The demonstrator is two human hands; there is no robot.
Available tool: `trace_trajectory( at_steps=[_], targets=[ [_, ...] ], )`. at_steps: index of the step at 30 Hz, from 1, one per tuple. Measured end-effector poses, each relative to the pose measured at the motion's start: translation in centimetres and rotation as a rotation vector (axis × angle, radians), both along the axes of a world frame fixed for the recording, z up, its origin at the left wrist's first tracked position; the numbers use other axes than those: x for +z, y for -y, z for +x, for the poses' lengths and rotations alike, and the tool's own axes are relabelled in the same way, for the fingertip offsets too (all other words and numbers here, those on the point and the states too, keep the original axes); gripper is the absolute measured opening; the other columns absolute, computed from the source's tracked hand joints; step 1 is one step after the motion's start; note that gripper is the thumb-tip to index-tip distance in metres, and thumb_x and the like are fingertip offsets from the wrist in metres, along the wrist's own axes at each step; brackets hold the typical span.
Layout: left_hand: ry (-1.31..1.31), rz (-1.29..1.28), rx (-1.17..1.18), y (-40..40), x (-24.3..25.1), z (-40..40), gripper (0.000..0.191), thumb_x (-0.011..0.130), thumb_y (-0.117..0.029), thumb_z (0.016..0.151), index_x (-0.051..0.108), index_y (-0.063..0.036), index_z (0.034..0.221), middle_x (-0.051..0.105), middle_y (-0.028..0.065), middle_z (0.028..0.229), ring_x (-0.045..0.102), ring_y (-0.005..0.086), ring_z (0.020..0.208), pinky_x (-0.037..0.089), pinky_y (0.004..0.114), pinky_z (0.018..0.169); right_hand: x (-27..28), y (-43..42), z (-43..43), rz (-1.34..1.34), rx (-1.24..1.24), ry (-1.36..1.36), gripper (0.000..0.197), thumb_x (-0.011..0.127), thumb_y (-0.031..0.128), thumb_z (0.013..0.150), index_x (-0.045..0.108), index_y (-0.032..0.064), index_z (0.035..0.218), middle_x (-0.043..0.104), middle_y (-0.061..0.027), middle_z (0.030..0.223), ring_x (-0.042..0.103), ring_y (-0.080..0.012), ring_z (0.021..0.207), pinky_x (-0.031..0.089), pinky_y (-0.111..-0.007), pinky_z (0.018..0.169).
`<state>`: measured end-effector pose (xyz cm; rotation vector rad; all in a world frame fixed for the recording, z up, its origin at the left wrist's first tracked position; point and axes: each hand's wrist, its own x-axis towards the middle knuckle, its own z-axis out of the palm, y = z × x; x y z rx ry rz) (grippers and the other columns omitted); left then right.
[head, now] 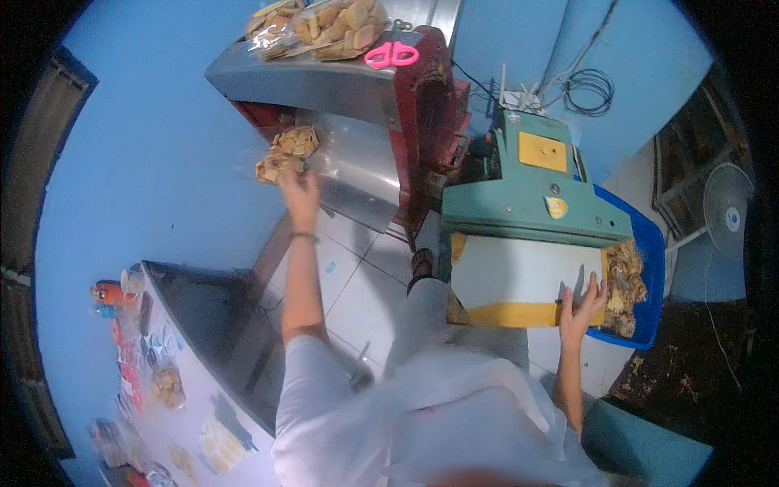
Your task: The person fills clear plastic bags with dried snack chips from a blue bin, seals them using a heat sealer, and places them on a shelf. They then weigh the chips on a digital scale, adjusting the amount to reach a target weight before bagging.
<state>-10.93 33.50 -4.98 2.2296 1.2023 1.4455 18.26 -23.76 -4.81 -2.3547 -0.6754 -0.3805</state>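
My left hand [299, 190] reaches out at the left, its fingers at the near end of clear plastic bags of brown snack chips [295, 143]. The bags lie on the steel lower shelf [359, 164] of a red-framed stand; whether the fingers grip a bag cannot be told. At the right, my right hand [583, 304] rests with fingers spread over the right side of the white and yellow work plate [505, 271] of a green sealing machine [517, 195]. Nothing shows in this hand.
Filled bags [335, 27] and pink-handled scissors [392, 55] lie on the stand's steel top. A blue tub [654, 280] with packed bags stands right of the machine. At the left is a white table [195, 395] with small packages and a cup [131, 281]. A fan [730, 213] stands far right.
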Motion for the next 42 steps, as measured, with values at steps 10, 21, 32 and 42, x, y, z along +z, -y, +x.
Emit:
trace_trajectory(
  at_steps=[10, 21, 32, 42],
  targets=[
    [-0.222, -0.389, 0.411, -18.8, -1.4, -2.6, 0.064, 0.069, -0.033, 0.087, 0.048, -0.0016, 0.139, 0.058, 0.0269, 0.13, 0.057, 0.041, 0.12, 0.046, 0.047, 0.099, 0.3, -2.6, -0.7, -0.16, -0.054, 0.01, 0.057, 0.063, 0.02, 0.094, 0.044, 0.0029, 0.145, 0.031, -0.0296, 0.152, 0.033, -0.0457, 0.14, 0.031, -0.05, 0.113],
    [-0.5, -0.105, -0.125, -9.4, -2.1, 2.5, 0.018, 0.066, -0.019, 0.09, 0.065, -0.0006, 0.092, 0.065, 0.023, 0.089, 0.062, 0.0442, 0.085, 0.049, 0.048, 0.075, 0.6, -2.9, -0.9, -0.225, -0.062, 0.027, 0.054, 0.062, 0.021, 0.095, 0.044, -0.0003, 0.142, 0.037, -0.0308, 0.149, 0.035, -0.0457, 0.139, 0.03, -0.05, 0.113],
    [-0.486, -0.074, -0.356, 1.6, 2.7, 3.1, 0.015, 0.069, -0.015, 0.088, 0.064, -0.0007, 0.09, 0.062, 0.0201, 0.086, 0.06, 0.0399, 0.081, 0.05, 0.045, 0.076, 0.0, -2.6, -0.6, -0.142, -0.018, 0.061, 0.052, 0.062, 0.023, 0.095, 0.048, 0.0001, 0.14, 0.04, -0.0311, 0.145, 0.041, -0.0469, 0.134, 0.034, -0.05, 0.11],
    [-0.848, -0.164, -0.123, 7.1, 5.5, 9.9, 0.023, 0.05, -0.016, 0.09, 0.072, -0.0101, 0.093, 0.073, 0.0184, 0.091, 0.071, 0.0388, 0.084, 0.056, 0.05, 0.073, -0.1, -2.2, -0.7, -0.059, 0.037, 0.161, 0.051, 0.064, 0.021, 0.092, 0.051, -0.0003, 0.136, 0.046, -0.0311, 0.139, 0.045, -0.0471, 0.129, 0.038, -0.052, 0.107]
  ],
)
